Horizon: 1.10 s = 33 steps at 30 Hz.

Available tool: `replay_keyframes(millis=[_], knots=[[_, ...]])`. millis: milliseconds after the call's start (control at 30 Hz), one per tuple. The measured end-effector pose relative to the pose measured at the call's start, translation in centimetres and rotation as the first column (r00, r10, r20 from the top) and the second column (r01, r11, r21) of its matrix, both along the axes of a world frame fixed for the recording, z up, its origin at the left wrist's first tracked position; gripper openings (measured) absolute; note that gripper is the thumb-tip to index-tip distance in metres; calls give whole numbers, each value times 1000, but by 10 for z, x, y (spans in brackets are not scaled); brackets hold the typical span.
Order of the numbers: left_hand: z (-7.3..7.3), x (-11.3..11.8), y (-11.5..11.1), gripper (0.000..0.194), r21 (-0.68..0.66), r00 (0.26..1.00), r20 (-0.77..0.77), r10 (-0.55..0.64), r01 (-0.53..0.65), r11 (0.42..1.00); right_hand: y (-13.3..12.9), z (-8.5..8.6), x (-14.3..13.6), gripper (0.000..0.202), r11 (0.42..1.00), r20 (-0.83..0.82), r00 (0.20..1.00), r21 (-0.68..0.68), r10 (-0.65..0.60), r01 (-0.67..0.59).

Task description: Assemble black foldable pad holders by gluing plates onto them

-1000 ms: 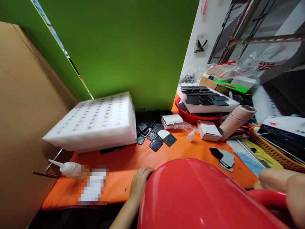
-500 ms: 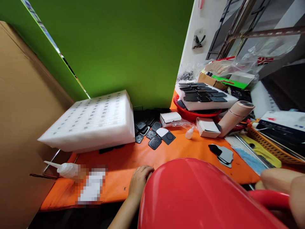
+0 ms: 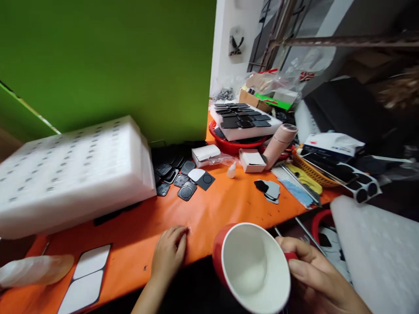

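Note:
My right hand grips the handle of a red mug at the lower right, beyond the table's front edge. The mug tilts toward me and shows its white inside, which holds no visible drink. My left hand lies palm down on the orange tabletop, left of the mug, with its fingers loosely spread and nothing in them. Farther back are black square pads, a small white dropper bottle and a stack of grey and black pieces.
A white foam block stands at the left, near a plastic bottle and two white panels. Toward the back right are small boxes, a pink flask, a red basin and an orange basket.
The mug has moved down and away from the camera, and its opening now shows. The view has turned to the right. My left hand still rests on the table.

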<state>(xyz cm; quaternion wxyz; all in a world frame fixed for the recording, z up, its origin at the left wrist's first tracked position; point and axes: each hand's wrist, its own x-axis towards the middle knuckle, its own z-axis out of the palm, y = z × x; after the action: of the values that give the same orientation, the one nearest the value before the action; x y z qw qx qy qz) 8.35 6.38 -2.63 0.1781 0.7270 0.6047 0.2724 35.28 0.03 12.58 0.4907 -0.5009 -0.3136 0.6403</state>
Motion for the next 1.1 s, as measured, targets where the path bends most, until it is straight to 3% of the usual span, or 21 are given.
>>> replay_keyframes(millis=[67, 133, 267, 400, 633, 967, 1100], knots=[[-3, -1, 4, 24, -4, 999, -23, -41, 41, 999, -3, -19, 13, 29, 978, -7, 984, -109, -180, 178], [-6, -3, 4, 25, 9, 998, -40, -38, 39, 999, -5, -40, 33, 28, 938, 72, 944, -110, -323, 330], [-9, -5, 3, 25, 27, 998, -60, -27, 29, 999, 3, -70, 74, 30, 815, 177, 798, 55, -577, 577], [-9, -4, 3, 25, 56, 998, -65, -19, 23, 998, 24, -92, 106, 32, 697, 191, 671, 174, -717, 696], [-10, -4, 3, 26, 90, 998, -64, -17, 23, 996, 55, -132, 146, 32, 561, 95, 553, 131, -828, 818], [-12, -3, 2, 24, 86, 999, -21, -27, 29, 996, 77, -141, 158, 29, 551, 67, 547, 108, -834, 827], [-7, -1, -1, 23, 57, 1000, 20, -24, 23, 998, 73, -140, 163, 30, 565, 96, 557, 131, -825, 814]])
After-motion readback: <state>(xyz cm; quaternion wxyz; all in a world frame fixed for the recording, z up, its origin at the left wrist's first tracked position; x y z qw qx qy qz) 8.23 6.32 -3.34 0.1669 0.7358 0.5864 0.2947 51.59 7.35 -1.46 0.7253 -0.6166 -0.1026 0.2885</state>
